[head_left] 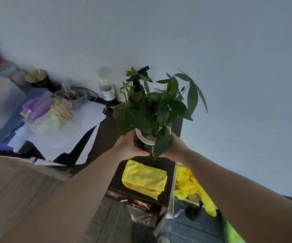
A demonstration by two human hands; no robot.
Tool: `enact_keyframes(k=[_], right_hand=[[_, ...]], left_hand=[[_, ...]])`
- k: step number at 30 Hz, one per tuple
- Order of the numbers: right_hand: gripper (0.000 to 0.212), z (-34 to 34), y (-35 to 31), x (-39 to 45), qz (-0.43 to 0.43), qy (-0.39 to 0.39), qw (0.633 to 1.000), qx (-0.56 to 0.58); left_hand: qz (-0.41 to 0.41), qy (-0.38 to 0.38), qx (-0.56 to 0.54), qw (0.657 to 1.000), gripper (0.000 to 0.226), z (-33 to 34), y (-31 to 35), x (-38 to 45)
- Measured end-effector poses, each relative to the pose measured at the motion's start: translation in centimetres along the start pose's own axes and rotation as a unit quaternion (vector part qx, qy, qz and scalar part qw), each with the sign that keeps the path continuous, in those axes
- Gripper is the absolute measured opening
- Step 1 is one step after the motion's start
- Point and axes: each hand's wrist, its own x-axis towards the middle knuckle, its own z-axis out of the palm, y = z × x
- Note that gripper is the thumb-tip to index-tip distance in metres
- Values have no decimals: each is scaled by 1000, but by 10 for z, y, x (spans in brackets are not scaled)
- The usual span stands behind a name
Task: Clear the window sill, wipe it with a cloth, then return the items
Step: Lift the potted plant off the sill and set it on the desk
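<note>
At frame centre we hold the potted plant over the dark table, left hand and right hand fingers clamped round its pot, likely top-heavy and fragile, so grip low.

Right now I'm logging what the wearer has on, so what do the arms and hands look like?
Both forearms are bare, with no sleeve in view. The left hand and right hand show no gloves; no watch or bracelet shows on either wrist. Leaves hide some fingers, so rings cannot be ruled out.
</note>
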Motion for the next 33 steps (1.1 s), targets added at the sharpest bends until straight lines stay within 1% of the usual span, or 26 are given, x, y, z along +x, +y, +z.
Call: enact_keyframes(k=[3,7,12,16,20,24,26,28,30,32,33], right_hand=[[87,5,8,26,29,12,1000,2],[86,12,7,47,69,22,997,-10],[95,29,5,62,110,57,992,7],[91,32,7,70,120,79,989,29],[90,32,8,79,117,76,990,21],[89,32,8,81,114,80,990,9],[84,34,8,80,117,87,989,-10],[75,37,11,74,142,103,984,-24],[65,42,14,65,185,121,974,-49],[54,44,12,53,221,104,967,-77],[52,44,10,45,232,74,966,-90]], left_hand=[[29,-25,0,999,102,-4,-11,35],[46,-59,52,996,94,-10,-20,57],[60,-94,66,992,100,-14,-48,94],[63,-88,14,994,83,-19,-44,98],[88,-75,-10,993,83,-17,-48,104],[106,-70,9,992,81,-20,-50,108],[100,-79,12,992,81,-21,-49,107],[79,-101,27,991,79,-19,-48,103],[51,-133,90,986,73,-17,-49,94],[42,-163,144,975,63,-16,-52,85],[45,-175,150,972,58,-16,-53,80]])
